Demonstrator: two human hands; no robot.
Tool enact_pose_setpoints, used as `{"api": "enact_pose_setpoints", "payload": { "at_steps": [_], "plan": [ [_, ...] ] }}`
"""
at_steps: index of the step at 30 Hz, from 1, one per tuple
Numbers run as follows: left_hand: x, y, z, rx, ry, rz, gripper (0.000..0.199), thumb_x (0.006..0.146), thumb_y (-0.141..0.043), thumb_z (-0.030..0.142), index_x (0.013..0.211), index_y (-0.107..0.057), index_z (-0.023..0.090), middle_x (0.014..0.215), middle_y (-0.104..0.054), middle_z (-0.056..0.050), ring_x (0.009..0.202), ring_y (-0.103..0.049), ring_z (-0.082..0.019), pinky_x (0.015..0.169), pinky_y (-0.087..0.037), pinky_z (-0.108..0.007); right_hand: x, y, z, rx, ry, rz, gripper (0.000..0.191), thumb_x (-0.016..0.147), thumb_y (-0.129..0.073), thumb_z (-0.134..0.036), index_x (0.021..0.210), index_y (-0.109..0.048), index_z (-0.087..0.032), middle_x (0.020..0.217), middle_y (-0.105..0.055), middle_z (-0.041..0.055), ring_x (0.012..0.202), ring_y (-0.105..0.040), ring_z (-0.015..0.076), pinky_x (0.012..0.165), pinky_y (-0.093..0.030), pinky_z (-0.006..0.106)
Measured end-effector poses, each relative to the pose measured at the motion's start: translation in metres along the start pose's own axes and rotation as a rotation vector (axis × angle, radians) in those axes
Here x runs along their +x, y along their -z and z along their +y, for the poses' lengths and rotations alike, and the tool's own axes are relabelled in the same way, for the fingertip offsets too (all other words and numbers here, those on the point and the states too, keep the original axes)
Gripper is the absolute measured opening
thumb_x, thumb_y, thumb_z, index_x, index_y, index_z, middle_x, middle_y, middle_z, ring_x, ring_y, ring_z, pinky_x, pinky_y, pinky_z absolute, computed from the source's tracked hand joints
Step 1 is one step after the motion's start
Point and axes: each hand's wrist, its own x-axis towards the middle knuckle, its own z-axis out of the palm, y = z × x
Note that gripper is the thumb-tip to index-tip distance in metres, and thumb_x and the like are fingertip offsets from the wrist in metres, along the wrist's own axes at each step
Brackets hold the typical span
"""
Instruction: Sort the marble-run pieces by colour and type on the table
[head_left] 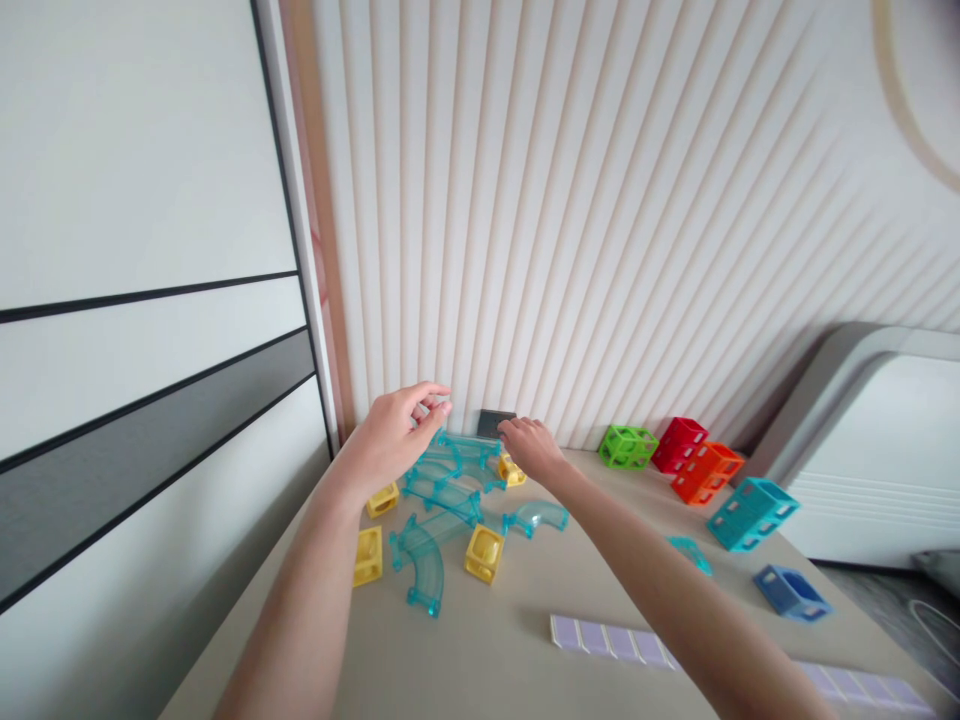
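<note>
My left hand (401,430) hovers above the left end of a group of translucent teal track pieces (450,495), thumb and fingers apart, with nothing visible between them. My right hand (531,447) is at the back of the table, its fingers curled by a dark rectangular panel (491,422) at the wall. What those fingers hold, if anything, is hidden. Just below them sits a yellow block (511,471), partly covered by the hand. More yellow blocks, (484,554) in front and one (367,557) beside my left forearm, stand around the tracks. A curved teal piece (536,517) lies beneath my right wrist.
Along the right stand open-frame blocks: green (628,447), red (679,445), orange (706,473), teal (752,514) and blue (793,592). A lilac segmented strip (611,640) passes under my right forearm. A ribbed wall (480,250) bounds the back, a white cabinet (150,200) the left.
</note>
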Motion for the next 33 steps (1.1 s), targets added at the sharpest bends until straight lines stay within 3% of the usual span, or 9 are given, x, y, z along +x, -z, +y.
{"api": "enact_pose_setpoints", "payload": {
  "at_steps": [7, 10, 13, 18, 28, 33],
  "plan": [
    [0.000, -0.004, 0.002, 0.022, -0.018, -0.014, 0.041, 0.095, -0.051, 0.052, 0.115, -0.069, 0.021, 0.085, -0.074, -0.005, 0.078, -0.069, -0.020, 0.070, -0.053, -0.030, -0.069, -0.001, 0.096, -0.028, -0.309, 0.024, 0.034, 0.101, -0.043, -0.023, 0.127, -0.063, -0.016, 0.121, -0.070, 0.0157, 0.116, -0.062, 0.0276, 0.097, -0.042, 0.036],
    [0.001, -0.008, 0.004, 0.034, -0.019, -0.036, 0.040, 0.095, -0.051, 0.051, 0.115, -0.069, 0.021, 0.087, -0.074, -0.006, 0.078, -0.069, -0.021, 0.070, -0.053, -0.030, -0.085, -0.006, 0.134, -0.044, -0.441, 0.009, 0.039, 0.100, -0.047, -0.028, 0.135, -0.058, -0.015, 0.135, -0.062, 0.0198, 0.124, -0.057, 0.0324, 0.098, -0.042, 0.040],
    [0.000, -0.011, 0.007, 0.053, -0.008, -0.061, 0.040, 0.095, -0.050, 0.050, 0.116, -0.069, 0.021, 0.087, -0.075, -0.006, 0.078, -0.069, -0.021, 0.070, -0.053, -0.031, -0.090, -0.015, 0.157, -0.034, -0.543, -0.001, 0.050, 0.099, -0.050, -0.039, 0.144, -0.050, -0.017, 0.145, -0.052, 0.0215, 0.134, -0.049, 0.0363, 0.100, -0.043, 0.045],
    [-0.004, -0.013, 0.012, 0.069, -0.020, -0.073, 0.039, 0.096, -0.050, 0.048, 0.116, -0.068, 0.021, 0.091, -0.076, -0.007, 0.081, -0.070, -0.022, 0.071, -0.053, -0.031, -0.087, -0.027, 0.163, 0.026, -0.649, 0.041, 0.053, 0.098, -0.052, -0.045, 0.141, -0.050, -0.014, 0.139, -0.053, 0.0244, 0.124, -0.057, 0.0382, 0.093, -0.047, 0.046],
    [-0.004, -0.029, 0.020, 0.115, -0.053, -0.131, 0.038, 0.097, -0.048, 0.048, 0.114, -0.069, 0.023, 0.089, -0.076, -0.005, 0.077, -0.070, -0.021, 0.071, -0.053, -0.031, -0.095, -0.030, 0.161, 0.316, -0.645, 0.189, 0.012, 0.091, -0.058, -0.027, 0.091, -0.065, -0.017, 0.123, -0.061, 0.0167, 0.093, -0.069, 0.0272, 0.075, -0.049, 0.035],
    [-0.004, -0.044, 0.021, 0.112, -0.071, -0.186, 0.036, 0.098, -0.047, 0.047, 0.116, -0.068, 0.024, 0.095, -0.076, -0.005, 0.080, -0.070, -0.022, 0.074, -0.052, -0.032, -0.094, -0.010, 0.134, 0.597, -0.575, 0.396, 0.029, 0.091, -0.056, -0.045, 0.082, -0.060, -0.019, 0.099, -0.069, 0.0141, 0.090, -0.067, 0.0286, 0.078, -0.050, 0.037]
  ]
}}
